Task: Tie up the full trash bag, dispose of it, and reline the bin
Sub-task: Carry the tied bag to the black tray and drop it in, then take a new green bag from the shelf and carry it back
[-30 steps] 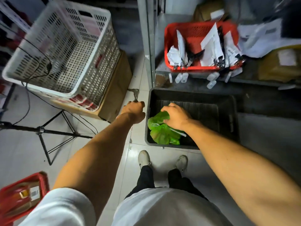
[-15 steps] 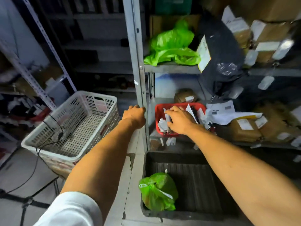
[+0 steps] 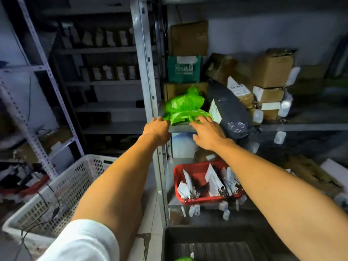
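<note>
Both arms reach up and forward to a metal shelf at the level of the hands. The left hand (image 3: 157,129) is curled at the shelf's front corner, against the upright steel post (image 3: 146,81); its fingers are bent over and touch the left edge of a heap of green plastic bags (image 3: 183,106), though whether they pinch the plastic or only rest on the shelf edge cannot be told. The right hand (image 3: 208,133) lies just to the right of the left one, palm down, fingers spread and open, the fingertips (image 3: 204,118) touching the front fold of the same green bags without closing on them.

The green bags sit on the shelf straight beyond both hands. Just right of the right hand a dark grey parcel bag (image 3: 232,113) with a white label leans on the same shelf, and farther right stand stacked cardboard boxes (image 3: 271,76). Behind the green heap is a teal carton (image 3: 184,68).

Below the right forearm, one shelf down, a red basket (image 3: 190,185) holds white tags and clips. Nearer the body, under both arms, is a black tray-like bin (image 3: 207,242), and a sliver of a tied green bag (image 3: 183,259) shows at its near edge. Below the left forearm stands a white perforated crate (image 3: 62,193).
</note>
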